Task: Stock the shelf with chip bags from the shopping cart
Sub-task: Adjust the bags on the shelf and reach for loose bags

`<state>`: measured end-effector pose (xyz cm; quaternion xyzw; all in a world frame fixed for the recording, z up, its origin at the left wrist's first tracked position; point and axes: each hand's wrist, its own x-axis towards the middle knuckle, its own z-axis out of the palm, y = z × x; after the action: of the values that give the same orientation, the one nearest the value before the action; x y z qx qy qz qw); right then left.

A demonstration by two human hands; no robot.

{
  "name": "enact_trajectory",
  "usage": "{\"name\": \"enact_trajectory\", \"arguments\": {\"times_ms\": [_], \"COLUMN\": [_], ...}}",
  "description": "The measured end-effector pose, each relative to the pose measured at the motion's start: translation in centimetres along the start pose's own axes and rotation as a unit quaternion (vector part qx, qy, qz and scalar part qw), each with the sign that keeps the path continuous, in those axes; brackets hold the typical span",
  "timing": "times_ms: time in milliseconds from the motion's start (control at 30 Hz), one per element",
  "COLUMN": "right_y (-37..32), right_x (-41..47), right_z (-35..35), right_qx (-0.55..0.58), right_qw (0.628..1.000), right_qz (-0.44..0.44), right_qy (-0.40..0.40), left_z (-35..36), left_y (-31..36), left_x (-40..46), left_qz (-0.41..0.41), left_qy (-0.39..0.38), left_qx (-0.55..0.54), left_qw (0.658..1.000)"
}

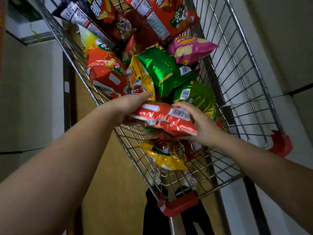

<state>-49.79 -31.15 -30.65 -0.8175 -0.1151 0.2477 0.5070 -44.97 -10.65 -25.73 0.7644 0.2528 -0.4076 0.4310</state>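
A wire shopping cart (240, 92) fills the view, with several chip bags inside. Both my hands hold one red chip bag (162, 118) just above the cart's near end. My left hand (128, 107) grips its left end, fingers under it and thumb along the top. At the right end, by the barcode, my right hand (201, 122) has its fingers curled over the bag. Under the red bag lies a yellow bag (162, 155). Green bags (162, 70), a pink bag (189, 50) and large red bags (105, 70) lie farther in. No shelf is in view.
Red plastic corner bumpers (179, 204) cap the cart's near end. White walls or panels (30, 92) stand close on the left and right of the cart. The floor (108, 175) under the cart is tan.
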Motion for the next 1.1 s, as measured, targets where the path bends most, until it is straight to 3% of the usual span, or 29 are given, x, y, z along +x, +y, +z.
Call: {"name": "enact_trajectory", "arguments": {"times_ms": [167, 300, 567, 767, 833, 967, 1100], "right_y": [0.2, 0.9, 0.5, 0.2, 0.1, 0.4, 0.1], "right_x": [1.1, 1.9, 3.3, 3.7, 3.4, 1.6, -0.2], "right_z": [-2.0, -1.7, -1.3, -2.6, -3.4, -2.9, 0.4], "right_qx": [0.272, 0.396, 0.407, 0.379, 0.369, 0.380, 0.486], "right_qw": [0.951, 0.901, 0.892, 0.895, 0.897, 0.891, 0.846], "right_qz": [0.142, 0.157, 0.183, 0.187, 0.191, 0.211, 0.208], "right_qy": [0.043, 0.085, 0.076, 0.141, 0.149, 0.131, 0.071], "left_z": [-0.5, 2.4, 3.7, 3.4, 3.6, 4.2, 5.8], "left_y": [0.3, 0.1, -1.8, -1.1, -1.0, -0.5, 0.6], "left_x": [-0.3, -0.1, 1.4, 1.7, 1.4, 1.2, 0.8], "left_qz": [0.023, 0.094, 0.106, 0.114, 0.111, 0.094, 0.088], "left_qy": [-0.067, -0.070, -0.116, -0.011, 0.008, 0.026, 0.027], "left_qx": [-0.140, -0.153, -0.147, -0.203, -0.292, -0.484, -0.508], "left_qw": [0.988, 0.981, 0.977, 0.972, 0.950, 0.870, 0.856]}}
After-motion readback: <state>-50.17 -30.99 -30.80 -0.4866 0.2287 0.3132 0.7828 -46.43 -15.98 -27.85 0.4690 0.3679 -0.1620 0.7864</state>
